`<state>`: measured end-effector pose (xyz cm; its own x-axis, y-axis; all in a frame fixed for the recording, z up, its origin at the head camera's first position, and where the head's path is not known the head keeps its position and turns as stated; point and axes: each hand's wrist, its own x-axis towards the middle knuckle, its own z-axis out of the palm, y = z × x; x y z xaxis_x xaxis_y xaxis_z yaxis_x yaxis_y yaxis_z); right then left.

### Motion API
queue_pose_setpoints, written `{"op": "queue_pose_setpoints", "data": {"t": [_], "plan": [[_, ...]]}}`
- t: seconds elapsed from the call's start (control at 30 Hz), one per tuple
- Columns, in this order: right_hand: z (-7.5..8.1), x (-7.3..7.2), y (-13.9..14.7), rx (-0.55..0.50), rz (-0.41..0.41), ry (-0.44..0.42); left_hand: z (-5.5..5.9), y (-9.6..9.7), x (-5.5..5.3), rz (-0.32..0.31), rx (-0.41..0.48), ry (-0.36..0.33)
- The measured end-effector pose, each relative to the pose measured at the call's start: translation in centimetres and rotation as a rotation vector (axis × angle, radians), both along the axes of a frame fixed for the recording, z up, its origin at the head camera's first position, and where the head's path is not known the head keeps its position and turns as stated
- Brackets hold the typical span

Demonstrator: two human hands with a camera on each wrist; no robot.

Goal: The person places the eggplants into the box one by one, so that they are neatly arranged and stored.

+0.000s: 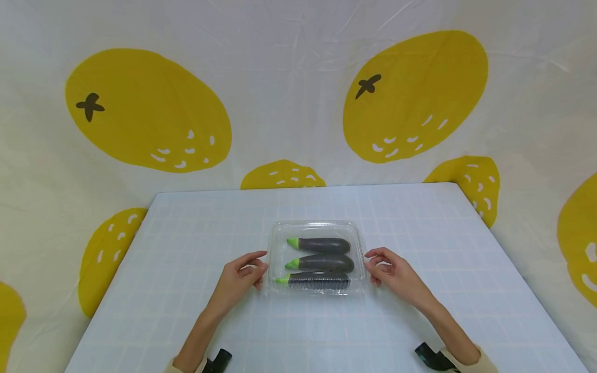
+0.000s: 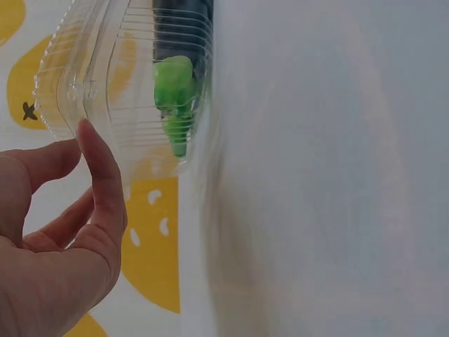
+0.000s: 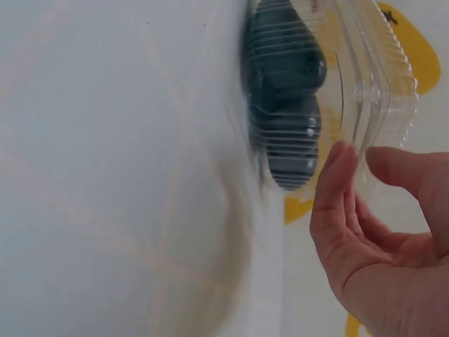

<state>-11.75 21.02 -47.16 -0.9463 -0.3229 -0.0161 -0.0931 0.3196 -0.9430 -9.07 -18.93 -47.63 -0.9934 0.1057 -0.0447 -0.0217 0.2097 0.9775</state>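
A clear plastic clamshell box (image 1: 317, 225) lies closed on the table, with ribbed sides and a crimped rim. Inside it are three dark eggplants (image 1: 324, 245) with bright green stem ends pointing left. My left hand (image 1: 240, 274) is at the box's left side, thumb and fingers loosely bent, fingertips right at the rim. The green end of an eggplant (image 2: 173, 83) shows through the ribbed wall in the left wrist view. Across from it, my right hand (image 1: 394, 274) is at the right side, thumb and fingertips apart near the rim; rounded eggplant ends (image 3: 291, 165) show there.
The box stands mid-table on a pale blue table (image 1: 224, 223) with a faint grid. A white cloth (image 1: 284, 93) printed with large yellow fruit hangs behind and at the sides. Dark wrist cameras (image 1: 218, 361) sit by both sleeves.
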Motion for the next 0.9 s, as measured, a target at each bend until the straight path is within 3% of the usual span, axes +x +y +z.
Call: {"op": "queue_pose_setpoints", "data": {"t": [0.2, 0.43, 0.73, 0.9], "plan": [[-0.1, 0.6, 0.9, -0.028, 0.131, -0.057, -0.3, -0.5, 0.9, -0.086, 0.010, -0.053], [-0.2, 1.0, 1.7, -0.055, 0.218, -0.162, -0.3, -0.7, 1.5, -0.178, 0.021, -0.093], [-0.6, 0.9, 1.7, -0.057, 0.326, -0.237, -0.7, -0.9, 1.6, -0.268, 0.021, -0.163], [-0.9, 0.8, 1.5, -0.068, 0.373, -0.252, -0.8, -1.0, 1.6, -0.360, 0.055, -0.171]]}}
